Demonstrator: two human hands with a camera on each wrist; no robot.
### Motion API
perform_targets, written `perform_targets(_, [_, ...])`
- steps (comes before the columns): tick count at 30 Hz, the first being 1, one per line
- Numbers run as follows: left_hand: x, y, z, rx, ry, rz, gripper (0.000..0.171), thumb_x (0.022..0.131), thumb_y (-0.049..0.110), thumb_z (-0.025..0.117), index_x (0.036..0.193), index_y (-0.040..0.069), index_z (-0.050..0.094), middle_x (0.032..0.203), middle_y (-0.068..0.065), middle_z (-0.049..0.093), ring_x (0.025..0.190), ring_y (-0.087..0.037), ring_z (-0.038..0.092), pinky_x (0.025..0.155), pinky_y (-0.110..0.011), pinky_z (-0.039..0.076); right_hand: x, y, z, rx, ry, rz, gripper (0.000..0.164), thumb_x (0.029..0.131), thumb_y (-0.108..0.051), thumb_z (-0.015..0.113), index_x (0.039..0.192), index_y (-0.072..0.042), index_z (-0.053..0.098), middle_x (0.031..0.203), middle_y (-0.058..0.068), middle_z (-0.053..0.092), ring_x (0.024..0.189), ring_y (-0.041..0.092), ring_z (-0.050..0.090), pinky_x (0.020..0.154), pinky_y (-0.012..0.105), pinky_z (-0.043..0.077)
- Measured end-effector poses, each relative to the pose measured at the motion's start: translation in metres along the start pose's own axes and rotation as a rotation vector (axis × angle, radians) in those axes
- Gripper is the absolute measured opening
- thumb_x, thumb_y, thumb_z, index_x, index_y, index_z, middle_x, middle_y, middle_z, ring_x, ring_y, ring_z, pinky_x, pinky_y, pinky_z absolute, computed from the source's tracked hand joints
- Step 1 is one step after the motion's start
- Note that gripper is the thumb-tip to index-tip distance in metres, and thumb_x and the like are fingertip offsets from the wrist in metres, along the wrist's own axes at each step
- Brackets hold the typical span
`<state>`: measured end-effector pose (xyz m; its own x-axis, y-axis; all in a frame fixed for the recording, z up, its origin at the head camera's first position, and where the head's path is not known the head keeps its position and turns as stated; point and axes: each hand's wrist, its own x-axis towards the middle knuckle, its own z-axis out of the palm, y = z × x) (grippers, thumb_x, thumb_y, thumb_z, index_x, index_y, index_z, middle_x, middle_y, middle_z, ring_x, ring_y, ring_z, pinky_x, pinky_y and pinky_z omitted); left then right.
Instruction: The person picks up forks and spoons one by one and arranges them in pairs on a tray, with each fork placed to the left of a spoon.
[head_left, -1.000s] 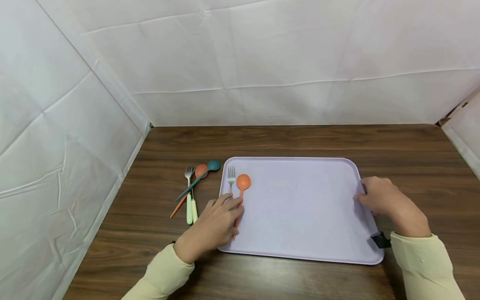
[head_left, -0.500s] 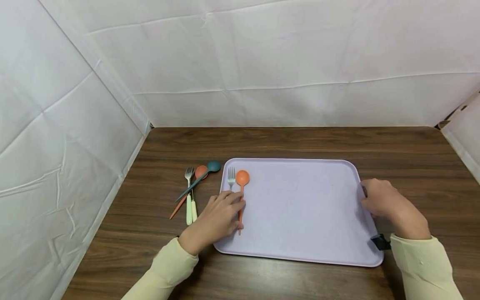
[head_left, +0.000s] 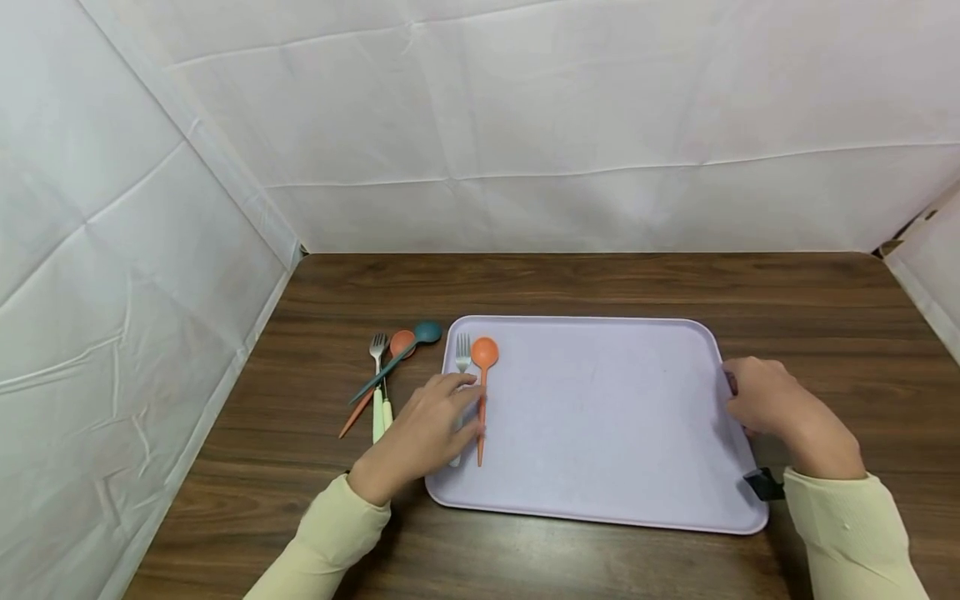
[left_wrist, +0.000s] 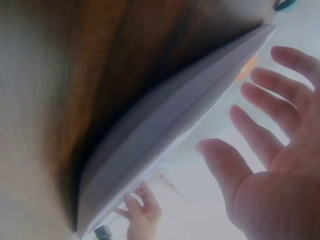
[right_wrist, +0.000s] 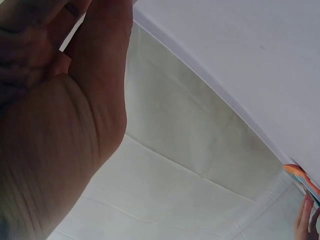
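A lilac tray (head_left: 600, 417) lies on the table. Near its left edge, an orange spoon (head_left: 484, 353) lies upright in view beside a fork (head_left: 462, 352), whose handle is partly covered by my left hand (head_left: 420, 429). That hand hovers by the spoon's handle; the left wrist view has its fingers (left_wrist: 285, 95) spread and relaxed, with nothing between them. My right hand (head_left: 772, 408) grips the tray's right rim, its fingers curled there; part of that grip is hidden.
Left of the tray, on the wooden table (head_left: 570, 283), a teal spoon (head_left: 427, 332) crosses another orange spoon (head_left: 402, 342), a fork (head_left: 378, 345) and a second pale green handle (head_left: 387, 414). White sheets (head_left: 525, 100) wall in the table's back and sides.
The orange spoon on the tray has shifted slightly away from me and straightened alongside the fork. My left hand has let go of it and drawn slightly left. The right hand stays at the rim.
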<state>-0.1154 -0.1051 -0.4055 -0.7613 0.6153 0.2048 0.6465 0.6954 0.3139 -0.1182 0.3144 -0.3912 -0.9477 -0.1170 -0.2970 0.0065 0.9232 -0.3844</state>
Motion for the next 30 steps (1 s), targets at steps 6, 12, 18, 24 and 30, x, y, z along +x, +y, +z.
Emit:
perform_targets(6, [-0.003,-0.006,-0.004,0.007,0.026,-0.046,0.042,0.082,0.024,0.071,0.119,0.005,0.062,0.12,-0.012,0.056,0.11,-0.027,0.05,0.085,-0.047,0.043,-0.001,-0.001,0.0,0.004,0.005,-0.002,0.006,0.075,0.004,0.051,0.081,0.006,0.051,0.063,0.009,0.049,0.047,0.015,0.053,0.045,0.032,0.044])
perform_targets(12, [-0.006,-0.011,-0.007,0.029,0.053,-0.087,0.042,0.082,0.024,0.07,0.119,0.005,0.062,0.117,-0.01,0.056,0.108,-0.024,0.051,0.089,-0.04,0.043,-0.001,-0.002,0.0,0.008,-0.011,0.012,0.018,0.076,0.004,0.051,0.092,0.011,0.053,0.066,0.01,0.05,0.049,0.016,0.053,0.045,0.031,0.044])
perform_targets(18, [-0.013,-0.016,-0.007,0.023,0.08,-0.12,0.04,0.083,0.023,0.069,0.118,0.006,0.063,0.114,-0.008,0.058,0.104,-0.023,0.053,0.086,-0.038,0.045,0.0,-0.002,0.001,0.006,-0.006,0.009,0.014,0.076,0.004,0.051,0.089,0.008,0.053,0.065,0.009,0.05,0.049,0.016,0.053,0.045,0.031,0.043])
perform_targets(24, [-0.018,-0.018,-0.008,0.018,0.072,-0.151,0.039,0.083,0.022,0.068,0.118,0.005,0.063,0.114,-0.008,0.058,0.104,-0.023,0.054,0.086,-0.037,0.045,0.0,-0.001,0.002,0.012,-0.006,0.007,0.007,0.076,0.004,0.051,0.083,0.005,0.052,0.064,0.009,0.049,0.048,0.015,0.053,0.044,0.031,0.044])
perform_targets(30, [-0.023,-0.021,-0.009,0.014,0.099,-0.162,0.038,0.083,0.019,0.069,0.117,0.004,0.063,0.112,-0.009,0.059,0.101,-0.024,0.056,0.084,-0.038,0.046,0.0,-0.002,0.002,0.012,-0.006,0.009,0.01,0.077,0.004,0.051,0.086,0.008,0.052,0.064,0.009,0.049,0.049,0.015,0.053,0.045,0.031,0.044])
